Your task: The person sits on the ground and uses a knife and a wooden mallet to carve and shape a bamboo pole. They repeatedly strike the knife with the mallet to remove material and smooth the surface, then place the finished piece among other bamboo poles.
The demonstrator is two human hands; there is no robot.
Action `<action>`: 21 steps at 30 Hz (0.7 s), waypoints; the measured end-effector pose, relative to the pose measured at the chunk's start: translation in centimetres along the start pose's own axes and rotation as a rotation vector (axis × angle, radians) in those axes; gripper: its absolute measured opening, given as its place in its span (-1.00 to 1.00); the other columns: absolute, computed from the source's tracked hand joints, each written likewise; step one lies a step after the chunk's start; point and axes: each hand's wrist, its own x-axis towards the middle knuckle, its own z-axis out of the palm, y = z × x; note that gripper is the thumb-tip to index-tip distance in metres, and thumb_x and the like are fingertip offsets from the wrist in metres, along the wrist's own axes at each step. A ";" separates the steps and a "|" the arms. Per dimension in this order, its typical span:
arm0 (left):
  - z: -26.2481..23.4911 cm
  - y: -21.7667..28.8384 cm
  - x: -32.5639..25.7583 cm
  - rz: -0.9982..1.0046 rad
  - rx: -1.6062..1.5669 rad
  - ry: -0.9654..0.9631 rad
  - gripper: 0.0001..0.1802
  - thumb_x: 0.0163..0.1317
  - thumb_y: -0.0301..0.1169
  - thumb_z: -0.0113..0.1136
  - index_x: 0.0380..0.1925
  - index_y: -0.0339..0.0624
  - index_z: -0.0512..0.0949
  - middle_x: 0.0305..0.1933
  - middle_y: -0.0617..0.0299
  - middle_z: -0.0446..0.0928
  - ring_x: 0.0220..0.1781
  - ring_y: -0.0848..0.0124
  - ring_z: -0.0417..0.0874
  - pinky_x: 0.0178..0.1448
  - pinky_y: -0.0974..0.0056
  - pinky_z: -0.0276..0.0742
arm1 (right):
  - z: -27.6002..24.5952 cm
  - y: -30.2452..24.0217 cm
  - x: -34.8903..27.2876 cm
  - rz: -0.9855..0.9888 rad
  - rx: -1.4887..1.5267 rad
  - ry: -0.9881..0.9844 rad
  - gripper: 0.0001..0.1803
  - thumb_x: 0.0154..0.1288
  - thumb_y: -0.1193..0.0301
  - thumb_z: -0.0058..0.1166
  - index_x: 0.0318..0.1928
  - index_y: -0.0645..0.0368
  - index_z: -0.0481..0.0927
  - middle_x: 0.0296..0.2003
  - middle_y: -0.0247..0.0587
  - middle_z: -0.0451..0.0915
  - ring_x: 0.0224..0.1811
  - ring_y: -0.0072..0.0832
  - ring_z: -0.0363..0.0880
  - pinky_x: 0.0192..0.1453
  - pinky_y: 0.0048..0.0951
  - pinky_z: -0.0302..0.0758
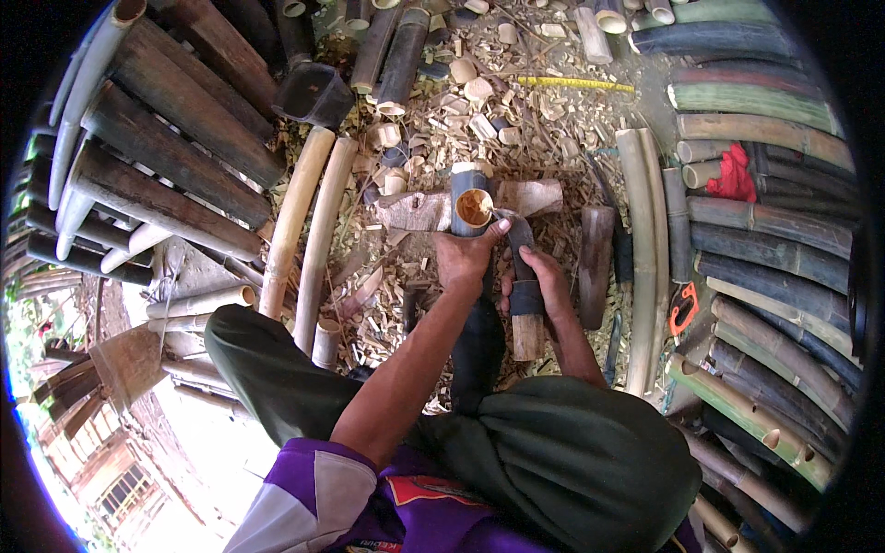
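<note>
Bamboo tube (pixel 473 208): across the log (pixel 415 211), orange-brown inside its open mouth.
Left hand (pixel 464 256): gripping the tube.
Right hand (pixel 546 279): grasping a knife (pixel 526 300).
Black container (pixel 313 94): upper left, contents indiscernible.

Dark blade (pixel 521 247) beside hollow bamboo tube (pixel 468 189)

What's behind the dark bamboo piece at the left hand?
A rough log lying crosswise, showing on both sides, with wood chips around. The bamboo piece covers the log's middle; whether they touch there can't be seen.
</note>
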 end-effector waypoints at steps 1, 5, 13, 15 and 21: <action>-0.2 0.5 -0.2 -0.027 0.041 0.005 -0.16 -0.10 -0.17 0.78 0.09 -0.44 0.56 0.02 -0.04 0.71 0.01 0.21 0.73 0.10 0.11 0.63 | -0.3 0.1 0.3 -0.019 -0.025 -0.005 -0.62 0.58 0.08 -0.04 -0.02 0.19 0.47 -0.52 -0.08 0.63 -0.62 -0.21 0.66 -0.50 -0.23 0.62; -2.1 1.0 -0.9 -0.055 -0.135 -0.115 -0.06 -0.04 -0.04 0.72 0.19 -0.43 0.49 0.16 -0.12 0.62 0.17 0.15 0.65 0.25 0.07 0.55 | -0.7 0.0 -0.1 0.006 -0.040 0.055 -0.64 0.54 0.12 0.01 -0.02 0.21 0.49 -0.47 -0.08 0.64 -0.56 -0.20 0.67 -0.43 -0.21 0.66; -6.2 2.6 0.5 0.407 -0.207 0.087 -0.11 0.21 0.17 0.44 0.09 -0.48 0.37 0.10 -0.16 0.44 0.17 0.06 0.46 0.29 -0.08 0.41 | -2.6 -10.2 -1.4 -0.221 -0.660 -0.167 -0.58 0.48 0.38 -0.03 0.26 0.26 0.51 -0.24 -0.16 0.68 -0.23 -0.43 0.69 -0.03 -0.34 0.67; -5.8 5.3 0.8 0.455 -0.079 0.065 -0.07 0.17 0.21 0.44 0.12 -0.47 0.37 0.11 -0.19 0.43 0.20 -0.01 0.45 0.30 -0.13 0.39 | -2.9 -14.6 0.4 -0.325 -1.393 -0.185 -0.49 0.47 0.51 -0.05 0.40 0.20 0.47 -0.13 -0.15 0.68 -0.09 -0.41 0.66 0.08 -0.33 0.59; -3.8 5.9 1.6 0.300 0.044 0.073 0.02 0.01 0.26 0.51 0.25 -0.23 0.35 0.29 -0.15 0.34 0.43 -0.23 0.23 0.52 -0.37 0.04 | 3.6 -16.4 2.5 -0.960 -2.629 -0.074 -0.54 0.32 0.44 0.16 0.25 0.10 0.64 0.02 -0.12 0.65 0.26 -0.25 0.44 0.48 -0.12 0.20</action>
